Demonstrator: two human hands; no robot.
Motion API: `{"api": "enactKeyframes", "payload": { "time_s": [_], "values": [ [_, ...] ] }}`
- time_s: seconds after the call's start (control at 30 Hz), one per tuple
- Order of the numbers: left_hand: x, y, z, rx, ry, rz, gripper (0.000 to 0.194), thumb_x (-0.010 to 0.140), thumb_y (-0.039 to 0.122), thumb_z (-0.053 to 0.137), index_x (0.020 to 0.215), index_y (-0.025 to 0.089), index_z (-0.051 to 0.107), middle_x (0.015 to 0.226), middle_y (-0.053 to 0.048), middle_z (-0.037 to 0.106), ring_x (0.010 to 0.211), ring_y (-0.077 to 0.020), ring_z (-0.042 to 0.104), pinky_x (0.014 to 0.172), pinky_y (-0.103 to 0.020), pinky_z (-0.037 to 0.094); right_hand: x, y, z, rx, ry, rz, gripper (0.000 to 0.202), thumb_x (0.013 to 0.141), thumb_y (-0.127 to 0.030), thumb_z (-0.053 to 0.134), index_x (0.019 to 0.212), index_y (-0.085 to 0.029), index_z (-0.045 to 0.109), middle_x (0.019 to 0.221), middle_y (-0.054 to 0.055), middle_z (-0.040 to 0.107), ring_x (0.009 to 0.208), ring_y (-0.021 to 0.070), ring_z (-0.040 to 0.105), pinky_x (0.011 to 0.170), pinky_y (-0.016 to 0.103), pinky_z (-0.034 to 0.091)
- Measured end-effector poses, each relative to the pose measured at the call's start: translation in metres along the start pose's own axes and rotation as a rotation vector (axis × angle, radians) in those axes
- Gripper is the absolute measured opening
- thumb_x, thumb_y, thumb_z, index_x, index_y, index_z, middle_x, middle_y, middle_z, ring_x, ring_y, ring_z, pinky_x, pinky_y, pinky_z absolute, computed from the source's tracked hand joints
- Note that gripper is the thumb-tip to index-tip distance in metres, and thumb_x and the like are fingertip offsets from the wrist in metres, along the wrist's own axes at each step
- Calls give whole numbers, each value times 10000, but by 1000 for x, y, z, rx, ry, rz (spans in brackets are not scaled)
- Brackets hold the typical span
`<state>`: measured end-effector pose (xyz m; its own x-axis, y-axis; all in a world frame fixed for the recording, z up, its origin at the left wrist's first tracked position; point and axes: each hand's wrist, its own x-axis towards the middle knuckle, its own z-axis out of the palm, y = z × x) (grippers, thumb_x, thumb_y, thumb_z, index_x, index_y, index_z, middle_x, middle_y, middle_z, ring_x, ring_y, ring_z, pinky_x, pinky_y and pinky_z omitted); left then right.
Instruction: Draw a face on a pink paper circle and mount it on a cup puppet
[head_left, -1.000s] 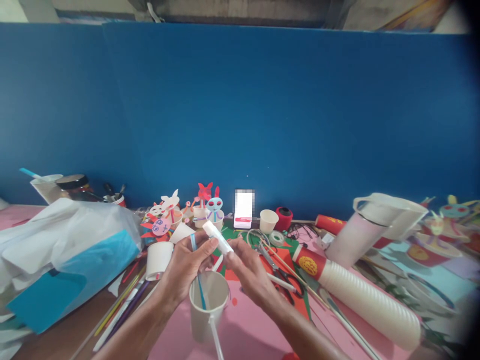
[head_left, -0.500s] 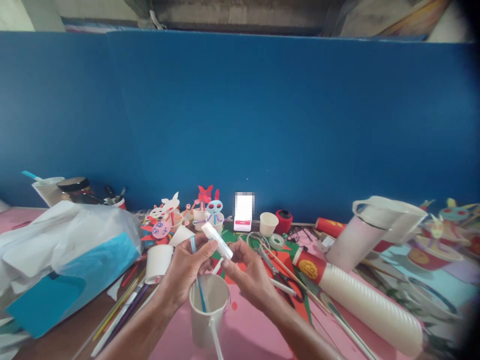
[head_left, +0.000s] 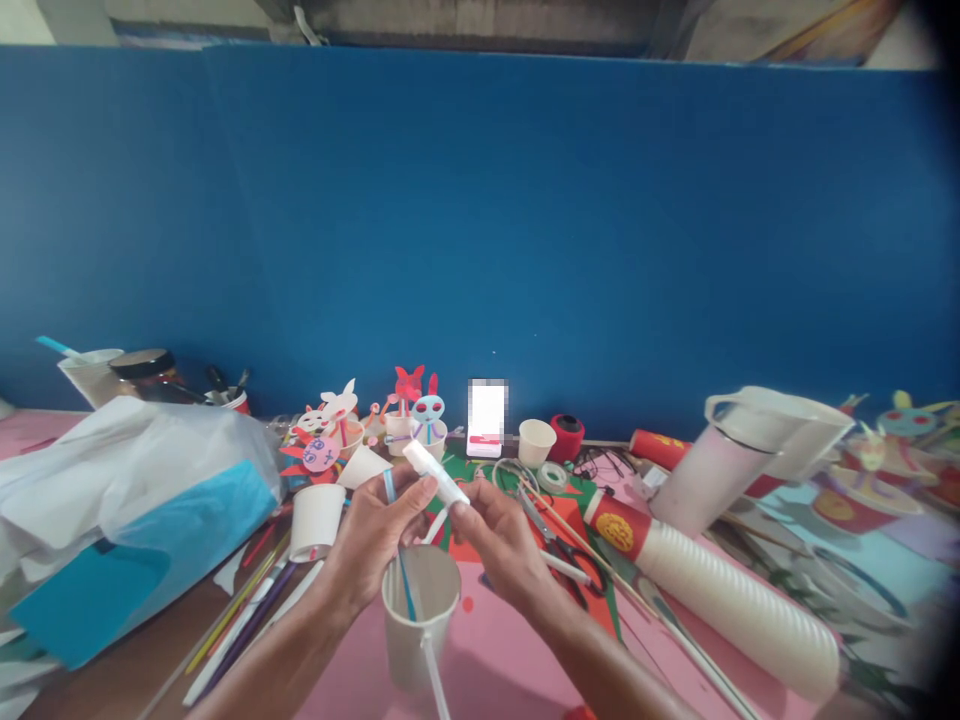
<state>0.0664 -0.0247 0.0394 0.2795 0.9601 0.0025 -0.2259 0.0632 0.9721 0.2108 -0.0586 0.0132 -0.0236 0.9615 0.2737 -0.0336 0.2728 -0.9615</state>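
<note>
My left hand (head_left: 390, 520) is closed around a small white tube (head_left: 435, 472), its thumb pressing along the side. With thumb and fingers, my right hand (head_left: 491, 522) pinches the tube's lower right end. A blue strip (head_left: 406, 580) runs past the fingers of my left hand down into a white paper cup (head_left: 421, 640) below; whether those fingers grip the strip is hidden. The cup stands upright on pink paper, with a white strip (head_left: 435, 675) hanging down its near side. Between my hands a short white strip (head_left: 437, 525) shows, partly covered by fingers.
Behind my hands stand paper-cup figures (head_left: 429, 415), a lit phone (head_left: 486, 420) and a small cup (head_left: 537, 441). To the right lie scissors (head_left: 566, 560), a stack of paper cups (head_left: 739, 600) and a jug (head_left: 720, 470). Plastic-wrapped paper (head_left: 150, 510) and pens (head_left: 240, 630) lie left.
My right hand's fingers have closed further onto the tube's lower end. The view has shifted slightly; the cup and the things around it stand as before.
</note>
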Motion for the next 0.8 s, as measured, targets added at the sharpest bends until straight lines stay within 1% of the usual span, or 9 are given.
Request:
{"api": "enactKeyframes", "payload": {
  "time_s": [0.1, 0.17, 0.3, 0.37, 0.53, 0.6, 0.67, 0.73, 0.8],
  "values": [
    [0, -1, -1, 9, -7, -5, 342, 690, 447, 752, 770, 137, 632, 409, 91, 368, 387, -46, 301, 425, -184, 251, 0, 1, 1, 88, -113, 96, 613, 904, -651, 299, 608, -170, 538, 512, -2, 505, 481, 122, 475, 536, 259, 397],
    [1, -2, -1, 5, -9, -5, 340, 685, 445, 756, 760, 140, 625, 408, 92, 365, 390, -48, 298, 426, -183, 261, 0, 0, 1, 85, -107, 99, 649, 907, -661, 256, 594, -168, 539, 522, 6, 514, 497, 127, 495, 556, 263, 413],
    [1, -3, -1, -15, 14, -1, 325, 686, 427, 764, 753, 152, 604, 416, 98, 360, 400, -51, 303, 436, -187, 288, 1, 0, 1, 48, 4, 0, 446, 807, -614, 565, 743, -173, 543, 667, -3, 551, 620, 125, 516, 590, 233, 412],
    [1, -2, 0, -20, 15, -10, 331, 685, 431, 766, 756, 154, 600, 413, 97, 362, 402, -52, 310, 440, -189, 292, 1, 0, 2, 47, 15, 2, 442, 797, -605, 585, 727, -172, 532, 635, -9, 542, 581, 117, 499, 557, 228, 399],
    [0, 0, 2, -16, -2, -20, 350, 677, 451, 765, 742, 146, 605, 400, 99, 351, 398, -51, 305, 445, -192, 304, 1, 2, 2, 64, -67, 63, 651, 913, -650, 254, 569, -170, 529, 478, 0, 495, 457, 115, 488, 527, 255, 416],
    [0, -1, 1, -23, 19, -20, 348, 669, 442, 773, 740, 149, 601, 405, 101, 352, 398, -48, 297, 438, -187, 298, 1, 4, 2, 76, -29, 32, 572, 907, -634, 330, 688, -166, 574, 551, 5, 540, 530, 129, 536, 570, 260, 441],
    [0, -4, 1, -26, 43, -25, 354, 664, 447, 775, 723, 154, 584, 411, 98, 360, 400, -48, 299, 429, -183, 282, 1, 6, 3, 131, -2, 7, 420, 863, -587, 501, 931, -178, 570, 664, 0, 580, 625, 144, 574, 606, 263, 457],
    [0, -7, 0, -17, 38, -35, 366, 675, 462, 765, 696, 158, 562, 421, 90, 372, 411, -52, 312, 433, -186, 279, 1, 7, 5, 204, 9, 10, 471, 792, -521, 643, 1102, -203, 484, 723, -13, 588, 663, 154, 590, 607, 264, 460],
    [0, -11, 1, -2, 4, -44, 364, 697, 469, 747, 704, 158, 558, 451, 80, 388, 432, -59, 329, 446, -192, 284, 1, 7, 9, 234, 41, 19, 497, 757, -463, 696, 1115, -211, 462, 714, -24, 579, 648, 155, 589, 597, 265, 459]
  ]
}}
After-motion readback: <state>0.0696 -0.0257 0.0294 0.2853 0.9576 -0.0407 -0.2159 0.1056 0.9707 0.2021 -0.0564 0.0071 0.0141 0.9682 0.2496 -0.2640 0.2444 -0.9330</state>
